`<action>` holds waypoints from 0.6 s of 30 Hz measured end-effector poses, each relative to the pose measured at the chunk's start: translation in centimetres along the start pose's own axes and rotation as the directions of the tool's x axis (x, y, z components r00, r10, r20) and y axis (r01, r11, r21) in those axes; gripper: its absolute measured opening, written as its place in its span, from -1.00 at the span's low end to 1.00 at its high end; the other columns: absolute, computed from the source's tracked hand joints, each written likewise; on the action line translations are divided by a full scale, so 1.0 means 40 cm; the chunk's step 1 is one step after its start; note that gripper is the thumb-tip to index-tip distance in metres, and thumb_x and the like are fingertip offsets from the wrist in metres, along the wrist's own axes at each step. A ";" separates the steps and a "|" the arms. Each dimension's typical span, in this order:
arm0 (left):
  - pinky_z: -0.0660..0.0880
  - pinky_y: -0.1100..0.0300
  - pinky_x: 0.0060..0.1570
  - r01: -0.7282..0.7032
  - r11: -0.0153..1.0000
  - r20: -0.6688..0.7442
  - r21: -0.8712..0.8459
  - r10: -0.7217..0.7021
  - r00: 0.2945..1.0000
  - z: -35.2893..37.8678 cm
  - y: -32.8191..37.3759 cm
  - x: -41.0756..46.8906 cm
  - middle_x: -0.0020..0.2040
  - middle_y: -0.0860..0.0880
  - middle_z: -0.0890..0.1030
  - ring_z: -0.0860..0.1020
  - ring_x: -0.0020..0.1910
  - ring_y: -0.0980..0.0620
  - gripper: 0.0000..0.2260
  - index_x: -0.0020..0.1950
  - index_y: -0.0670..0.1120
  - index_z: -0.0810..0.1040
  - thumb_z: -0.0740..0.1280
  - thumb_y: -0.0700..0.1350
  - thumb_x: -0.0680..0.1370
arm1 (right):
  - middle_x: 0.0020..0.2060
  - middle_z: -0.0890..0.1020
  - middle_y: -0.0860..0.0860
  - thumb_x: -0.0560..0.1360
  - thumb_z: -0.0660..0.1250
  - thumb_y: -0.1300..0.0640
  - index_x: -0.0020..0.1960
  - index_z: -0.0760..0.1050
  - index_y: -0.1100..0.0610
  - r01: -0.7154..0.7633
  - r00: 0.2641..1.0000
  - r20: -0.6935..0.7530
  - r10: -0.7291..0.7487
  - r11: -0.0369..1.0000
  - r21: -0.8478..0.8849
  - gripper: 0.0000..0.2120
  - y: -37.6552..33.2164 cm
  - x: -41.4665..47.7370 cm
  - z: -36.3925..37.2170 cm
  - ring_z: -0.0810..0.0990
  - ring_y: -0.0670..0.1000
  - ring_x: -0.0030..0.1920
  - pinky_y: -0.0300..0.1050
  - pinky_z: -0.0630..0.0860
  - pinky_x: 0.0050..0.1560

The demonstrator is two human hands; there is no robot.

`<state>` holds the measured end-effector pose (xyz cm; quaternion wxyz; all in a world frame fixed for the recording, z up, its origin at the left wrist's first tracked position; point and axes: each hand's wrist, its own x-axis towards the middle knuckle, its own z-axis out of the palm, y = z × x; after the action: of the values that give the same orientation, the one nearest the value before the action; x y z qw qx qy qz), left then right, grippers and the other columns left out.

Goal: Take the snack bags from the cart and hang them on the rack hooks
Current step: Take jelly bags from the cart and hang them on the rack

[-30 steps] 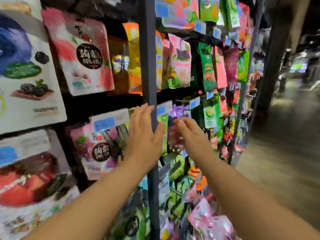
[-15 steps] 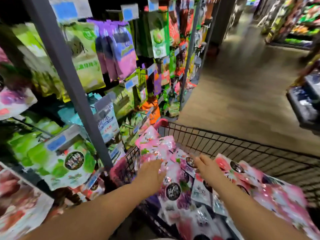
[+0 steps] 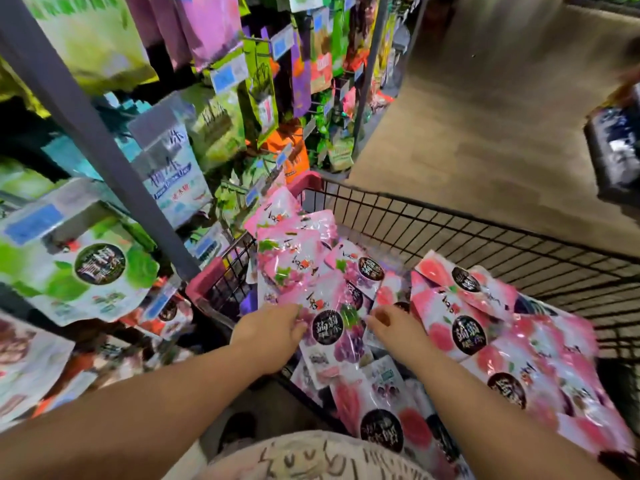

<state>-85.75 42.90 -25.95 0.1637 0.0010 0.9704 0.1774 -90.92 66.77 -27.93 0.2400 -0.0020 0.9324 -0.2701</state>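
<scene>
glossy pink snack bags (image 3: pixel 512 362) lie heaped and overlapping in the black wire cart (image 3: pixel 450 218) — a grape snack bag (image 3: pixel 329 329) on top at left, peach ones (image 3: pixel 467 336) at right. the cart stands just beside the rack (image 3: pixel 104 140) — its hooks (image 3: pixel 258 39) hold hanging bags.

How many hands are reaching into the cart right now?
2. The left hand is at the left edge of the purple grape bag in the cart; the right hand is at its right edge, next to a pink peach bag. Neither grip is clear.
</scene>
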 end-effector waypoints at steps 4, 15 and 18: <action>0.48 0.07 -0.15 0.009 0.999 0.032 0.035 -0.010 0.999 0.011 -0.007 0.004 0.01 0.03 0.54 0.52 0.00 -0.05 -0.76 0.20 0.13 0.37 0.05 0.16 0.62 | -0.18 0.57 0.00 0.51 0.33 -0.18 -0.09 0.51 0.10 0.062 0.998 -0.002 -0.063 0.991 -0.122 -0.68 -0.046 0.029 0.040 0.54 0.05 -0.13 -0.10 0.41 -0.22; 0.43 0.08 -0.16 0.002 1.000 0.043 0.019 -0.003 0.999 -0.001 -0.011 0.000 -0.05 0.06 0.56 0.50 -0.03 -0.01 -0.73 0.01 0.10 0.39 0.05 0.25 0.59 | -0.34 0.39 -0.01 0.59 0.29 0.12 -0.22 0.31 0.04 -0.046 0.995 0.101 0.014 0.945 0.323 -0.75 -0.069 0.050 0.047 0.34 -0.03 -0.35 -0.13 0.26 -0.32; 0.49 0.06 -0.10 0.010 1.000 0.057 0.025 -0.012 0.998 -0.004 -0.008 0.001 -0.06 0.07 0.57 0.52 -0.03 0.02 -0.65 -0.04 0.09 0.36 0.06 0.34 0.54 | -0.27 0.46 0.02 0.63 0.21 0.15 -0.18 0.42 0.03 -0.036 0.999 0.047 0.008 0.791 0.611 -0.79 -0.089 0.024 0.024 0.40 0.01 -0.26 -0.11 0.30 -0.17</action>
<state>-85.83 42.53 -25.93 0.1925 0.0028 0.9674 0.1645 -91.79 63.14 -27.26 0.2504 0.0808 0.7897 -0.5542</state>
